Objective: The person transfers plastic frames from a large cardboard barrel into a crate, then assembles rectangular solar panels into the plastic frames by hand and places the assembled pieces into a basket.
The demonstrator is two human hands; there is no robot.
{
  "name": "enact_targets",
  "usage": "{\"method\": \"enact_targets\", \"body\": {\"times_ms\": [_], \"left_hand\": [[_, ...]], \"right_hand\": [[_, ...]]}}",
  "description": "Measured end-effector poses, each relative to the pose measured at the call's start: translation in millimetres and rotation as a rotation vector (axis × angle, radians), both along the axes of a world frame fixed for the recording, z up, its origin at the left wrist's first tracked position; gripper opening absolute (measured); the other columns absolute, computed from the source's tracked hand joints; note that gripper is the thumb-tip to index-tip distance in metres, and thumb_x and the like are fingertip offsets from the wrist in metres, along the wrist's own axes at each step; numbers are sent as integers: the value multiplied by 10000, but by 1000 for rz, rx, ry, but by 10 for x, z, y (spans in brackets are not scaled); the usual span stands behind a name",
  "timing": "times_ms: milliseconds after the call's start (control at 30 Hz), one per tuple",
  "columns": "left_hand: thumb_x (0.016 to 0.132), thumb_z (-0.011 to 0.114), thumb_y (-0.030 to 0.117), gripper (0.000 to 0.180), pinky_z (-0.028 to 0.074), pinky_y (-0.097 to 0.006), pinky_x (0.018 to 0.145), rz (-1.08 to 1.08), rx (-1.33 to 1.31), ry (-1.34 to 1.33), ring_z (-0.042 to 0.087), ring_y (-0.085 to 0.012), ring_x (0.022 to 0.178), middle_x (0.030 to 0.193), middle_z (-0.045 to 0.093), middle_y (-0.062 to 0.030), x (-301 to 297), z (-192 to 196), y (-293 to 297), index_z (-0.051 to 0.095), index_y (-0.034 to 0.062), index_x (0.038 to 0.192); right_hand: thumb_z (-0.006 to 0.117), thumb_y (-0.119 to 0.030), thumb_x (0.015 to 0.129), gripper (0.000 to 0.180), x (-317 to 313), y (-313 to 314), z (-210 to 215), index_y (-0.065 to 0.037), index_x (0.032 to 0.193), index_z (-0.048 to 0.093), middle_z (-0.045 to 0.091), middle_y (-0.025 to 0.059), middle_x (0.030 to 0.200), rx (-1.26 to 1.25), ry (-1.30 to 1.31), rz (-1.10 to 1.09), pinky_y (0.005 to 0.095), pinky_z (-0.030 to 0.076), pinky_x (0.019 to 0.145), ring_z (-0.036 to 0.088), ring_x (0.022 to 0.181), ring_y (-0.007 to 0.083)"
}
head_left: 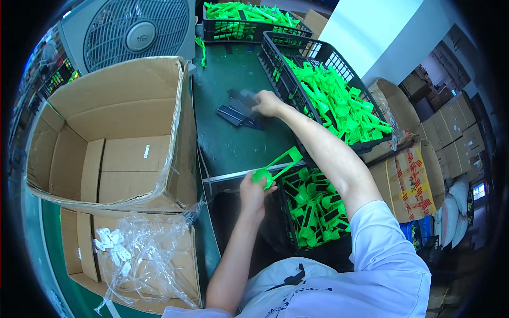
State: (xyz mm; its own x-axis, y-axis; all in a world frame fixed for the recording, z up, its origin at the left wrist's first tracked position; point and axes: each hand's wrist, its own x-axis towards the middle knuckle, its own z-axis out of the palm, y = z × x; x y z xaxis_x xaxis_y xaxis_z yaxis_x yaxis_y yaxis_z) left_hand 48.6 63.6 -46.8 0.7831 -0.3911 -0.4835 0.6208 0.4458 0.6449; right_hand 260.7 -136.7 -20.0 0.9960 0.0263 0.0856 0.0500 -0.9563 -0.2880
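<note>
In my left hand (253,195) is a bright green plastic part (263,175) with a rounded cup end and a long open frame, gripped near the cup. My right arm reaches across the green tabletop (222,151). There the fingers of my right hand (269,104) are closed at a small heap of flat black strips (232,115). One black strip (244,99) at the fingertips is blurred, and it appears pinched there. Below my right forearm, a black crate (289,214) holds many green parts (313,212), several with black strips on them.
Right of the strips, a black crate (275,66) full of green parts leans on the table; another crate (212,31) stands behind. A grey fan (140,37) is at the far left. Cardboard boxes (183,143) line the left, the nearer holding clear plastic film (154,254) and white pieces (112,244).
</note>
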Motion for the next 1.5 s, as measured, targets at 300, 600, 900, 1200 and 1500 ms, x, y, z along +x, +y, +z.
{"method": "enact_targets", "body": {"times_ms": [300,600,900,1200,1500], "left_hand": [[950,499,6,155,585,-293,677,-5,18,-24,647,-177,781,967,627,-105,-26,-10,58,567,-18,1088],[949,499,12,175,569,-298,694,-17,10,0,638,-173,800,981,623,-95,-23,45,35,568,1,1109],[949,497,21,197,569,-299,693,-15,26,14,640,-168,787,952,634,-96,-19,24,51,569,6,1131],[953,495,26,187,570,-303,698,-7,-6,6,640,-179,802,971,627,-103,-14,25,71,571,-3,1121],[942,510,18,182,580,-306,710,-6,-20,-9,641,-187,806,966,619,-106,-26,5,54,570,-21,1110]], "right_hand": [[800,-251,731,286,-263,200,147,-17,824,665,674,222,869,11,57,-117,448,516,772,658,894,381],[490,-263,933,326,-195,107,-160,3,1026,654,648,257,1021,222,-29,-39,473,470,884,611,1004,417],[569,-203,854,261,-384,359,246,35,862,677,667,251,869,-160,130,237,474,509,825,647,893,401],[652,-127,782,186,-394,352,246,29,877,687,670,258,883,-298,24,219,451,531,803,660,875,388],[691,-140,800,182,-437,241,236,-13,928,710,674,239,938,-135,82,95,455,519,833,650,932,393]]}}
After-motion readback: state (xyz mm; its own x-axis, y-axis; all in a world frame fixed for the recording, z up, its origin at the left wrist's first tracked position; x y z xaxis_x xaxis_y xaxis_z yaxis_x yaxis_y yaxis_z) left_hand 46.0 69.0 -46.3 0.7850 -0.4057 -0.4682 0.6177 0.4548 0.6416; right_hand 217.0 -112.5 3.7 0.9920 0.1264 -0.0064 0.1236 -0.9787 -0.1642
